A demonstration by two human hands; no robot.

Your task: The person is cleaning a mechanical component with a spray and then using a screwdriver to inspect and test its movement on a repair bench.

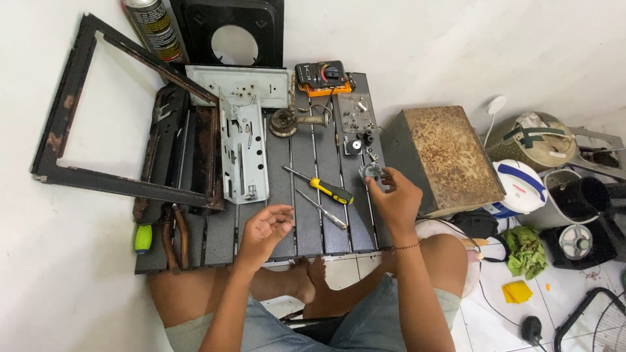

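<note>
My right hand (394, 197) grips a small grey metal part (372, 171) over the right edge of a dark ribbed metal panel (306, 234) lying on the floor. My left hand (264, 227) hovers above the panel's near side, palm up with fingers loosely curled and nothing in it. Between the hands lie a yellow-and-black screwdriver (321, 186) and a thin metal rod (321, 209). Small black knobs (360, 141) and a little metal plate (355, 113) sit just beyond the right hand.
A rusty black frame (85, 171), a pale metal bracket (244, 148), a burner piece (287, 121), a multimeter (321, 76) and a spray can (154, 29) lie at the far side. To the right stands a rusted box (443, 155), with a rice cooker (519, 187) and fan parts (596, 322) further right.
</note>
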